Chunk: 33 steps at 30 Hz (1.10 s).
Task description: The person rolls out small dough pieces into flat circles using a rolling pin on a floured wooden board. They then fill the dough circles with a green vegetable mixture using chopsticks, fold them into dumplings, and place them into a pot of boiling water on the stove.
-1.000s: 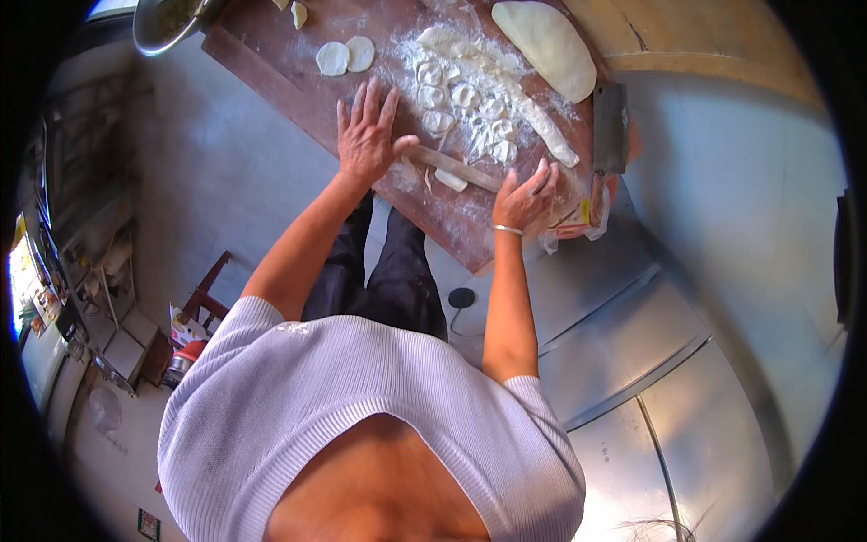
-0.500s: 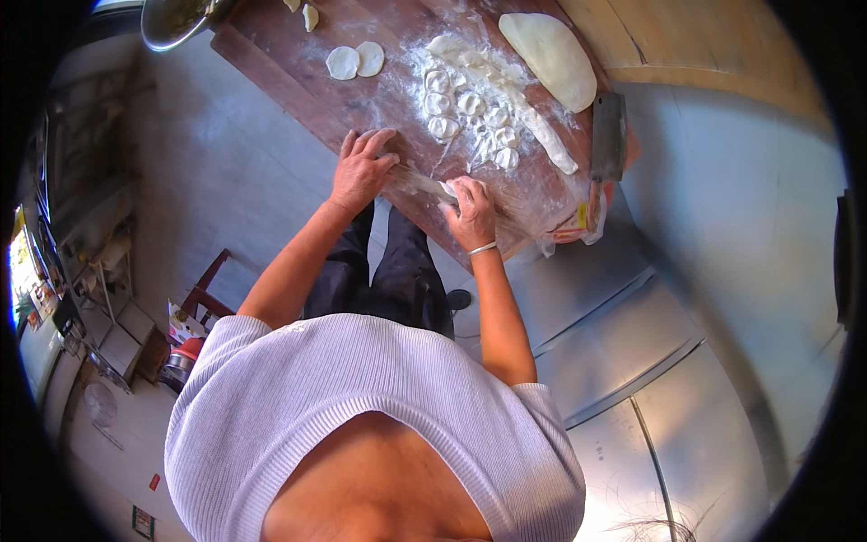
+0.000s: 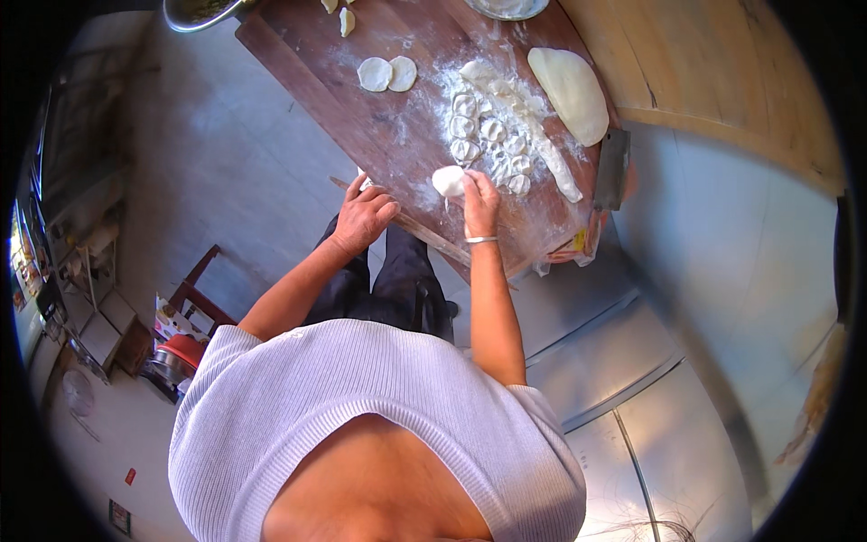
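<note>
My right hand point(image 3: 481, 203) pinches the edge of a small round dough wrapper point(image 3: 448, 181), raised over the wooden board just in front of the floured dough pieces. At the board's near edge, my left hand point(image 3: 365, 219) is closed around a thin wooden rolling pin point(image 3: 433, 238), whose ends stick out on both sides. A bit of white shows by its fingers; I cannot make out what it is. Several small flattened dough pieces point(image 3: 492, 130) lie in flour beside a long dough strip point(image 3: 553, 163). Two flat wrappers point(image 3: 375, 74) overlap farther left.
The wooden board point(image 3: 307, 77) also carries a large dough slab point(image 3: 571, 95) and a cleaver point(image 3: 612, 170) at its right edge. A metal bowl point(image 3: 200, 14) stands at the far left, a floury dish point(image 3: 508, 7) at the back. Silver cabinet fronts point(image 3: 601, 361) are at my right.
My right hand has come off the rolling pin and lifted a dough wrapper up and forward. My left hand has moved slightly nearer with the pin. The view has shifted a little.
</note>
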{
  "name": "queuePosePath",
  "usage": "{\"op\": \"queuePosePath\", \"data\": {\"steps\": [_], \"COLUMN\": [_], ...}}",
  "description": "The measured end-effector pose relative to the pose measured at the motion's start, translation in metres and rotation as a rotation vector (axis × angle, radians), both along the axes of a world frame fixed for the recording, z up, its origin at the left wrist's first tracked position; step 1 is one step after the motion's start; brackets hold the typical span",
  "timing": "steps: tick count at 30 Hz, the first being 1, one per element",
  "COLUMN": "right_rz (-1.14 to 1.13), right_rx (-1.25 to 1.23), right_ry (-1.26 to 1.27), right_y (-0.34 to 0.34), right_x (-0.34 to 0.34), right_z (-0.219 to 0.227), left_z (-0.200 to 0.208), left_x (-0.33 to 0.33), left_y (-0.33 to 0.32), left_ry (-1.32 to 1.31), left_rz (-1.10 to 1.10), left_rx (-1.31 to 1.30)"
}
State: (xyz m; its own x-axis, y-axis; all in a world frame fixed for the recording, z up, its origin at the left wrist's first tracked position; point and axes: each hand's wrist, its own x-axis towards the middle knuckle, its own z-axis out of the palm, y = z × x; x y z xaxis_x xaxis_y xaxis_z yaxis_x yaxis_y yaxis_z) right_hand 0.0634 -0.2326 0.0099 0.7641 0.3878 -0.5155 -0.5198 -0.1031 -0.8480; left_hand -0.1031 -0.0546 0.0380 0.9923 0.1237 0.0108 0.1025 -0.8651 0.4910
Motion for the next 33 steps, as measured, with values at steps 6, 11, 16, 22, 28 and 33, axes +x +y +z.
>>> {"op": "queuePosePath", "data": {"steps": [6, 11, 16, 22, 28, 33], "right_rz": [0.275, 0.637, 0.785, 0.474, 0.345, 0.230], "right_rx": [-0.469, -0.900, -0.803, -1.023, -1.266, -1.257], "right_ry": [-0.750, -1.157, -1.051, -0.941, -1.015, -0.985], "right_y": [0.051, 0.026, -0.023, -0.077, -0.084, -0.064], "right_x": [0.021, 0.011, -0.020, -0.030, 0.005, 0.039], "right_z": [0.024, 0.022, 0.029, 0.031, 0.011, 0.003], "left_z": [0.005, 0.001, 0.000, -0.009, -0.005, -0.010], "left_x": [0.002, 0.005, 0.008, 0.017, 0.059, 0.092], "left_y": [0.018, 0.025, 0.020, 0.017, 0.018, 0.019], "left_ry": [0.005, -0.009, -0.025, -0.028, 0.145, 0.126], "left_rz": [0.092, 0.119, 0.076, 0.120, 0.225, 0.342], "left_rx": [-0.007, 0.016, 0.036, 0.056, 0.144, 0.203]}}
